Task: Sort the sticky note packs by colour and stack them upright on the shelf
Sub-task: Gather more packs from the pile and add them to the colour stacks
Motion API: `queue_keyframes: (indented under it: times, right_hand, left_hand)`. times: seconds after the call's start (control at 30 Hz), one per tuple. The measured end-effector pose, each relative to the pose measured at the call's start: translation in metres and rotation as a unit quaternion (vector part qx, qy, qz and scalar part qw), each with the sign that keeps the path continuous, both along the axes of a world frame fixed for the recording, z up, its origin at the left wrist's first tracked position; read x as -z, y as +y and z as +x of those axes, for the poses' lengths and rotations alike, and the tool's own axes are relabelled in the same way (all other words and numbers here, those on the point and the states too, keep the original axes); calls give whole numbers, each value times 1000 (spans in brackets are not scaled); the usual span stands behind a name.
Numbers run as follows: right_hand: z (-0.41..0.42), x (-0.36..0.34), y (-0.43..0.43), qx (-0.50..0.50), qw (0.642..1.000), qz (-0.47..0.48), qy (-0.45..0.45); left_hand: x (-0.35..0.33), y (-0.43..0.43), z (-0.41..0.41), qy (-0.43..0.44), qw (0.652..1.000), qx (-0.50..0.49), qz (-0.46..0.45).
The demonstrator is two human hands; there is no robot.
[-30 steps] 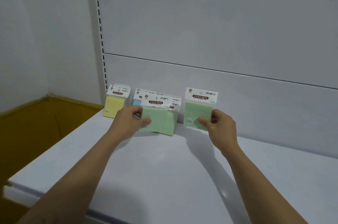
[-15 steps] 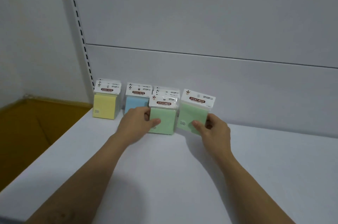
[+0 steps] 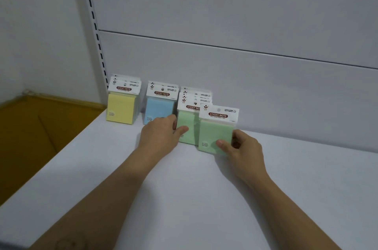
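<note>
**Last green pack lined up for the green row**

The right hand's (image 3: 243, 149) thumb lies across the front of a green pack (image 3: 214, 135) low on its right side, and the other fingers (image 3: 237, 137) curl round its right edge to the back: a pinch that holds the pack upright with its base at the shelf (image 3: 204, 198); whether it touches I cannot tell. Held by one edge, its left side is free to slide in front of the green row (image 3: 187, 125), which it overlaps and stands just ahead of.

The left hand's (image 3: 161, 137) thumb presses the face of the row's front pack, with the remaining fingers hidden at its left side, probably steadying the row so it does not topple when the new pack meets it.

Left of the greens stand the blue packs (image 3: 159, 108) and then the yellow packs (image 3: 121, 107), each lot upright against the back panel (image 3: 266, 90), so the sorting looks almost finished.

Both wrists are straight, palms turned inward, forearms reaching forward and converging over the shelf.
</note>
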State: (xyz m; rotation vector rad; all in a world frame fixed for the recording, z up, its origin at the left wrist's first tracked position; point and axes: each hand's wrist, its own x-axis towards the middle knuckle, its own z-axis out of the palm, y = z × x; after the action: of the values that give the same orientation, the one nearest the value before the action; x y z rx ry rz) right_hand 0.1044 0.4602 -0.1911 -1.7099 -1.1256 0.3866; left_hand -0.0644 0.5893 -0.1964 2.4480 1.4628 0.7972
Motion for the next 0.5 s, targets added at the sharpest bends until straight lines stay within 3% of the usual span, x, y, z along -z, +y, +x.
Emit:
queue_keyframes:
  times: [0.17, 0.37, 0.5]
  right_hand:
    - [3, 0, -1, 2, 999, -36, -27]
    - [13, -5, -7, -12, 974, -122, -193]
    - [6, -7, -7, -9, 976, -112, -185]
  left_hand:
    - [0, -2, -3, -10, 1000, 6, -7]
    - [1, -2, -4, -26, 1000, 15, -10]
    - [1, 1, -12, -67, 995, 55, -55]
